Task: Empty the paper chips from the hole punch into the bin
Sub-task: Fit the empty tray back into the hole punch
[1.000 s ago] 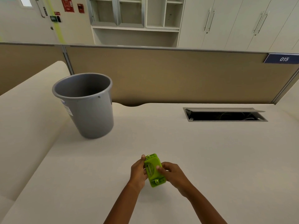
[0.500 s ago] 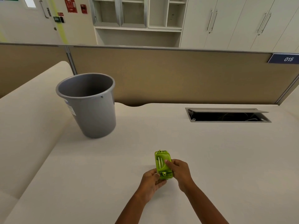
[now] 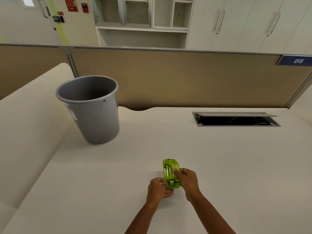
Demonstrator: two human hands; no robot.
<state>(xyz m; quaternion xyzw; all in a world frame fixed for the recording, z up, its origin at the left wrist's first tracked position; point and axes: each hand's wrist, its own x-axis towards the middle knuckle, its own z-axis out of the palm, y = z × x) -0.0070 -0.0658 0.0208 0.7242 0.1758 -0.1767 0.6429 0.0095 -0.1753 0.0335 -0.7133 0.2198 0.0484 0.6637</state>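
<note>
The left hand [image 3: 158,189] has shifted to the green hole punch's [image 3: 170,173] near end; right hand [image 3: 186,180] grips its side. Both hands hold it; the grey bin [image 3: 91,112] is well apart.

soft, even indoor light falls from overhead on a pale desk [image 3: 219,166], with faint shadows beneath the grey bin [image 3: 94,115]. wide-angle distortion bends the partition [image 3: 168,78] edges; focus is mildly soft throughout.

Both hands grip a green hole punch [image 3: 170,173] low over the desk [image 3: 236,166]: left hand [image 3: 157,190] at its near end, right hand [image 3: 187,180] along its side. The grey bin [image 3: 91,114] stands well apart, at the far left.
</note>
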